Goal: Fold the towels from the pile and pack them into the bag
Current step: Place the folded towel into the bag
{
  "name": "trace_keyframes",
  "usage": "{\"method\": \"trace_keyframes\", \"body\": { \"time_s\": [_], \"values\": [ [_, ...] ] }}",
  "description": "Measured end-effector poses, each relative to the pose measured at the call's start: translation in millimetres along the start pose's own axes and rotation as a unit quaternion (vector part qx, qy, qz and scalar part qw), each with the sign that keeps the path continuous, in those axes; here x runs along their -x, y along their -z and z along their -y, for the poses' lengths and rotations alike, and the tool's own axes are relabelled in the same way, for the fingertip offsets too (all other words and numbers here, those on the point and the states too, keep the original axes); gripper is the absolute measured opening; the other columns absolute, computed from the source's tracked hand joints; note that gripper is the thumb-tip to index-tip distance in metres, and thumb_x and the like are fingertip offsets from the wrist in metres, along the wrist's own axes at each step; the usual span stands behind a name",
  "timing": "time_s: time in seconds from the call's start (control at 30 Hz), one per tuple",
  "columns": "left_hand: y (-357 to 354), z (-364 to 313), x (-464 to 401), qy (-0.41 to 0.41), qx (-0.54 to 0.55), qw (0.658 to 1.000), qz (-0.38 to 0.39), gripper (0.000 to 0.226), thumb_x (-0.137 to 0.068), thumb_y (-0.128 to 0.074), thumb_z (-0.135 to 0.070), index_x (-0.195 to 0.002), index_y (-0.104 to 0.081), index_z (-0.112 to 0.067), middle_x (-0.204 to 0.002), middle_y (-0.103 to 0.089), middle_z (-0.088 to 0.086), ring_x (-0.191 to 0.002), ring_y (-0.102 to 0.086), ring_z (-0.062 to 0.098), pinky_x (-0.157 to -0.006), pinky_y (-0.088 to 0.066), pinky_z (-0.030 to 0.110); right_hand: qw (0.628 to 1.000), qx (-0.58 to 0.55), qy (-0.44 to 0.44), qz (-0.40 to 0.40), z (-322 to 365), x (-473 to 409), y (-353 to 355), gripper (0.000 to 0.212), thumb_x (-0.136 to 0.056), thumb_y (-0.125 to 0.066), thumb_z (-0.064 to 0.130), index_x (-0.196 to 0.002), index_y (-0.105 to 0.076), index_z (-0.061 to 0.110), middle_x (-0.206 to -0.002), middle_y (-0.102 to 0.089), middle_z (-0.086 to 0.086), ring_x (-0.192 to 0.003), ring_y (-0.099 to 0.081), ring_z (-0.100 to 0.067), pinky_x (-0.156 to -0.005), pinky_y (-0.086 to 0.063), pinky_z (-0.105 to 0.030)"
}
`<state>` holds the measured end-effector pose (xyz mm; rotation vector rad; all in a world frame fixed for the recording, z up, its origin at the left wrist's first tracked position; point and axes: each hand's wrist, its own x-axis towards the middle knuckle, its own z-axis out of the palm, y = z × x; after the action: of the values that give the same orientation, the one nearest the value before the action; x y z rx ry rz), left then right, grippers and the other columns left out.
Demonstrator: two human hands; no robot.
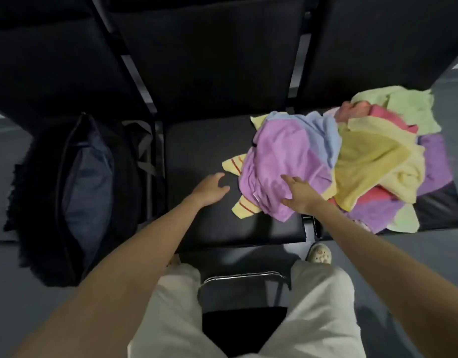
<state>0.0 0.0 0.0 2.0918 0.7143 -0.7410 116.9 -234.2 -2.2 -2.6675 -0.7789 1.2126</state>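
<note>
Your right hand (299, 193) presses spread fingers onto the purple towel (282, 161) topping the pile (352, 156) on the black seat (197, 151); your left hand (210, 188) hovers beside it, fingers loosely apart. The dark bag (86, 182) stands left.

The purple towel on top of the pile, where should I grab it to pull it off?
Pinch the purple towel by its loose near edge, beside the right hand, coming from the front. That edge hangs free over the seat, while its far side lies tucked under the blue towel.
</note>
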Motion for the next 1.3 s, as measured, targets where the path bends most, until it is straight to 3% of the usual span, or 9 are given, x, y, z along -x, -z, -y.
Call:
{"method": "trace_keyframes", "body": {
  "time_s": [0.17,0.3,0.4,0.5,0.63,0.77,0.87,1.03,1.3],
  "values": [
    [-65.6,30.2,-43.8,-0.072,-0.152,0.985,0.024,0.054,-0.095,-0.055,-0.021,-0.145,-0.036,-0.018,-0.145,-0.04,0.009,-0.129,-0.044,0.028,-0.104,-0.04,0.044,0.999,0.014,0.02,-0.024,-19.0,-20.3,-59.9,0.064,-0.085,-0.063,0.016,-0.142,-0.033,0.012,-0.125,-0.044,-0.017,-0.119,-0.043,-0.035,-0.095,-0.039,-0.038],
    [-110.1,38.9,-69.2,-0.21,-0.193,0.958,-0.033,0.053,-0.089,-0.062,-0.014,-0.14,-0.046,-0.013,-0.135,-0.05,0.01,-0.12,-0.049,0.029,-0.099,-0.042,0.042,0.991,0.065,0.077,-0.088,-41.4,-37.5,-102.0,0.053,-0.082,-0.064,0.006,-0.132,-0.045,0.005,-0.118,-0.046,-0.018,-0.11,-0.044,-0.037,-0.087,-0.041,-0.04],
    [-139.6,34.3,-79.7,-0.293,-0.202,0.931,-0.081,0.058,-0.079,-0.073,-0.011,-0.133,-0.05,-0.008,-0.13,-0.051,0.013,-0.114,-0.053,0.031,-0.095,-0.046,0.042,0.976,0.078,0.129,-0.158,-59.6,-54.0,-131.0,0.044,-0.071,-0.075,0.003,-0.111,-0.058,-0.001,-0.102,-0.052,-0.019,-0.09,-0.052,-0.038,-0.068,-0.051,-0.042],
    [-164.5,33.3,-94.1,-0.312,-0.187,0.922,-0.132,0.067,-0.074,-0.079,-0.018,-0.134,-0.05,-0.01,-0.126,-0.052,0.012,-0.11,-0.055,0.03,-0.09,-0.047,0.041,0.962,0.081,0.154,-0.212,-70.5,-67.3,-145.6,0.033,-0.07,-0.08,0.015,-0.091,-0.06,-0.002,-0.093,-0.053,-0.016,-0.08,-0.053,-0.033,-0.057,-0.048,-0.034],
    [-178.0,31.9,-112.6,-0.325,-0.189,0.911,-0.167,0.064,-0.074,-0.079,-0.037,-0.129,-0.057,-0.016,-0.119,-0.052,0.01,-0.104,-0.052,0.027,-0.087,-0.045,0.037,0.944,0.062,0.174,-0.272,-79.3,-75.9,-153.1,0.012,-0.075,-0.071,0.006,-0.081,-0.066,-0.003,-0.087,-0.054,-0.014,-0.078,-0.055,-0.032,-0.05,-0.047,-0.031],
    [-179.9,31.1,-115.5,-0.331,-0.189,0.904,-0.195,0.048,-0.081,-0.072,-0.033,-0.124,-0.062,-0.017,-0.117,-0.053,0.011,-0.103,-0.051,0.027,-0.088,-0.042,0.037,0.928,0.012,0.175,-0.328,-77.7,-76.5,-160.2,0.034,-0.086,-0.044,0.023,-0.081,-0.067,-0.001,-0.085,-0.053,-0.013,-0.077,-0.052,-0.03,-0.053,-0.041,-0.028],
    [-179.3,33.8,-106.8,-0.335,-0.129,0.906,-0.224,0.025,-0.087,-0.063,-0.015,-0.111,-0.07,-0.01,-0.11,-0.057,0.01,-0.099,-0.053,0.028,-0.085,-0.045,0.038,0.91,-0.008,0.187,-0.371,-73.1,-67.5,-160.1,0.025,-0.086,-0.047,0.016,-0.08,-0.064,-0.001,-0.082,-0.052,-0.013,-0.075,-0.05,-0.03,-0.062,-0.041,-0.035],
    [-165.2,40.7,-66.9,-0.317,-0.007,0.898,-0.304,0.029,-0.09,-0.048,0.002,-0.111,-0.067,-0.005,-0.111,-0.063,0.006,-0.098,-0.049,0.022,-0.082,-0.039,0.028,0.879,-0.013,0.196,-0.434,-61.0,-38.3,-159.7,0.016,-0.089,-0.048,0.013,-0.087,-0.06,0.003,-0.087,-0.057,-0.012,-0.078,-0.053,-0.032,-0.071,-0.03,-0.034],
    [-143.2,65.0,21.2,-0.336,0.043,0.9,-0.275,0.021,-0.093,-0.052,-0.004,-0.101,-0.07,-0.01,-0.093,-0.068,-0.004,-0.088,-0.056,0.012,-0.076,-0.042,0.023,0.858,-0.045,0.243,-0.449,-40.4,-9.8,-163.2,0.02,-0.087,-0.042,0.014,-0.09,-0.057,0.002,-0.083,-0.063,-0.014,-0.075,-0.055,-0.036,-0.071,-0.028,-0.034]
  ]
}}
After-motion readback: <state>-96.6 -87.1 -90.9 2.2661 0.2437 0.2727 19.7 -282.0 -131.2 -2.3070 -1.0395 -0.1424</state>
